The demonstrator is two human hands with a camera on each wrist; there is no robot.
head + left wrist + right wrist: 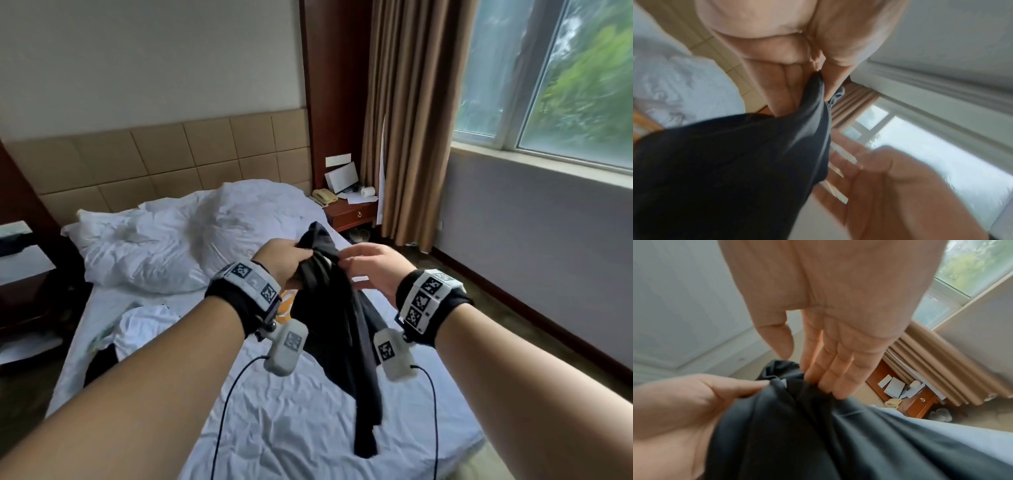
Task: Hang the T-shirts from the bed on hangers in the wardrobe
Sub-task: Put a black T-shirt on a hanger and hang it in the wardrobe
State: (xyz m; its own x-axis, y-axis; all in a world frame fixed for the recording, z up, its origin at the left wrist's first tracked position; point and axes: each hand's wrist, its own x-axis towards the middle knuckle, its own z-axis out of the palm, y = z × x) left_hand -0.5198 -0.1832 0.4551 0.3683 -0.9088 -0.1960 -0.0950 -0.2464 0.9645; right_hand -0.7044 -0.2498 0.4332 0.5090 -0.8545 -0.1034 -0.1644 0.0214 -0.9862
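Note:
A black T-shirt (339, 329) hangs bunched above the bed (291, 431), its lower end trailing onto the sheet. My left hand (301, 255) grips the gathered top of it; in the left wrist view the thumb and fingers (789, 84) pinch the dark fabric (735, 162). My right hand (346, 263) is just to the right with straight fingers. In the right wrist view its fingertips (824, 379) touch the bunched cloth (818, 434) without curling round it. A white T-shirt (144, 325) lies crumpled on the bed's left side. No hanger or wardrobe is in view.
A rumpled white duvet (171, 240) fills the head of the bed. A wooden nightstand (352, 212) with a phone (323, 197) and papers stands at the far right corner, by the brown curtain (404, 120) and window (565, 75). Dark furniture (20, 274) stands left.

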